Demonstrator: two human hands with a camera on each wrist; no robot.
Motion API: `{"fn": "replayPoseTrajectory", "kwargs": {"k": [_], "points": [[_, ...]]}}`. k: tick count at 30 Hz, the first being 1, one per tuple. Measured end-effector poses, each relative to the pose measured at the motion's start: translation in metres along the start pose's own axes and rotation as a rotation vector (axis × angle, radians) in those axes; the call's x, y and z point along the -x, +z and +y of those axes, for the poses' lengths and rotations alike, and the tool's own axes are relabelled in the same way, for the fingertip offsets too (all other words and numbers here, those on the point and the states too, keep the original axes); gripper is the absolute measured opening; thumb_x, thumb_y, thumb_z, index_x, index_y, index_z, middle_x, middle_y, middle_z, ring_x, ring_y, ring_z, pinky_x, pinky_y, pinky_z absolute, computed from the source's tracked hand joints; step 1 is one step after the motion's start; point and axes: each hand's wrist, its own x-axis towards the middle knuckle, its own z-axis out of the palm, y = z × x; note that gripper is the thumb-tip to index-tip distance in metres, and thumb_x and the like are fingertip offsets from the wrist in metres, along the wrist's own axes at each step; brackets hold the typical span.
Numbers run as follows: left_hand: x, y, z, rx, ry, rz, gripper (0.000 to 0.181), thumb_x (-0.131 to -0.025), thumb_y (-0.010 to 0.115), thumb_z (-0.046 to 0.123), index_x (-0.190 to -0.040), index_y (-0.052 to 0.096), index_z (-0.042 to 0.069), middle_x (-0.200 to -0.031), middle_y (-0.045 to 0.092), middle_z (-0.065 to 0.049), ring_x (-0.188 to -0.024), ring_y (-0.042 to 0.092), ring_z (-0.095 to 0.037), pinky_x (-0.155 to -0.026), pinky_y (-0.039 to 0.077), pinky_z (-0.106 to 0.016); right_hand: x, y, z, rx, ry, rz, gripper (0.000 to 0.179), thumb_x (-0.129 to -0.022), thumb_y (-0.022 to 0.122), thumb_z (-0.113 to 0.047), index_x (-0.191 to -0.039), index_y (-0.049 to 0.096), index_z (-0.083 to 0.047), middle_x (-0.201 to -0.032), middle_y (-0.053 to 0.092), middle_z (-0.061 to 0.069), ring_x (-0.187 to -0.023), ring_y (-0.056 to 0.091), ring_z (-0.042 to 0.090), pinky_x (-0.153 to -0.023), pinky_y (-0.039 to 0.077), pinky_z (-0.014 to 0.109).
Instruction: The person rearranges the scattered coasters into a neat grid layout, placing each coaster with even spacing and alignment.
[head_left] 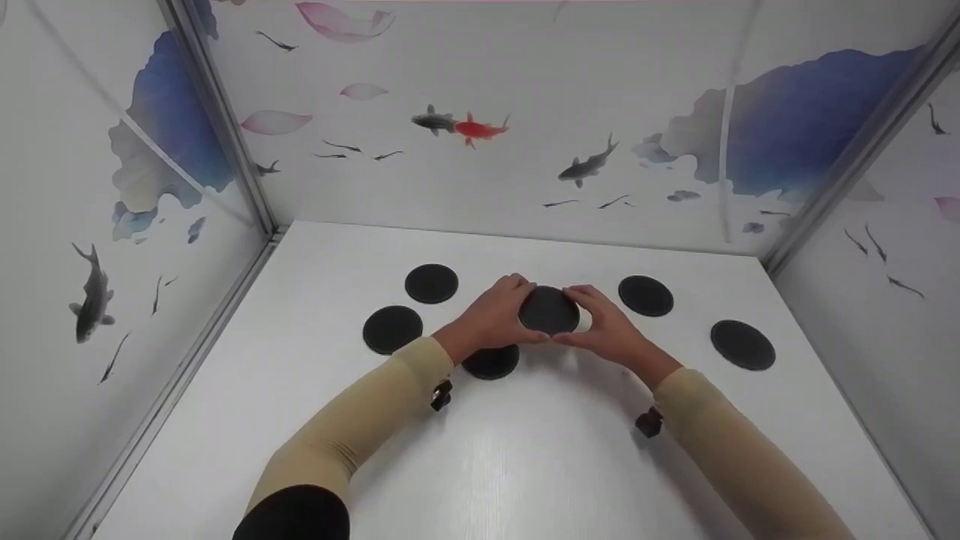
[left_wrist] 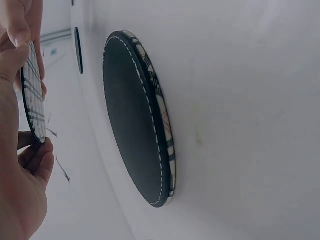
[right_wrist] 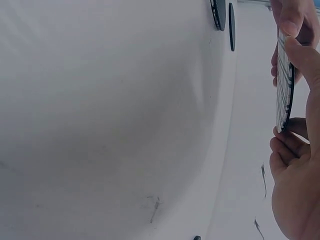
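Observation:
Both hands hold a round black coaster by its rim, raised above the table. My left hand pinches its left side and my right hand its right side, with the thumbs meeting at the near edge. From the left wrist, the held coaster shows a pale plaid underside. That plaid face also appears in the right wrist view, where fingers of the right hand reach the rim. Below the left wrist lies another black coaster, with white stitching and a plaid edge, partly covered by the arm in the head view.
Two more black coasters lie to the left, one behind the other. To the right are a coaster farther back and another nearer the side wall. Printed panels with fish enclose the white table at the back and sides.

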Motion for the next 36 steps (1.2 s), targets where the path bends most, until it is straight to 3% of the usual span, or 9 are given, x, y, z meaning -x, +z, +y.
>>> {"fn": "replayPoseTrajectory", "kwargs": {"k": [11, 18, 36], "points": [[0.018, 0.001, 0.011, 0.000, 0.039, 0.027, 0.105, -0.075, 0.064, 0.082, -0.150, 0.046, 0.011, -0.137, 0.048, -0.003, -0.124, 0.047, -0.014, -0.102, 0.047, -0.033, 0.017, 0.002, -0.008, 0.019, -0.021, 0.008, 0.094, -0.078, 0.079, -0.062, -0.153, 0.046, -0.014, -0.148, 0.046, 0.000, -0.138, 0.045, 0.021, -0.111, 0.041, 0.047], [0.028, 0.007, 0.010, 0.029, 0.056, 0.018, 0.103, -0.075, 0.066, 0.081, -0.149, 0.047, 0.012, -0.135, 0.048, -0.001, -0.123, 0.047, -0.013, -0.102, 0.047, -0.033, 0.027, 0.007, -0.012, 0.040, -0.031, 0.004, 0.093, -0.077, 0.081, -0.060, -0.152, 0.047, -0.014, -0.147, 0.047, 0.001, -0.136, 0.046, 0.022, -0.110, 0.042, 0.048], [0.039, 0.014, 0.011, 0.031, 0.107, -0.062, 0.095, -0.078, 0.074, 0.069, -0.149, 0.047, 0.012, -0.135, 0.049, 0.000, -0.122, 0.047, -0.012, -0.102, 0.046, -0.031, 0.043, 0.013, -0.012, 0.077, -0.039, -0.048, 0.091, -0.077, 0.083, -0.057, -0.149, 0.050, -0.013, -0.144, 0.048, -0.001, -0.134, 0.047, 0.020, -0.109, 0.043, 0.046]]}}
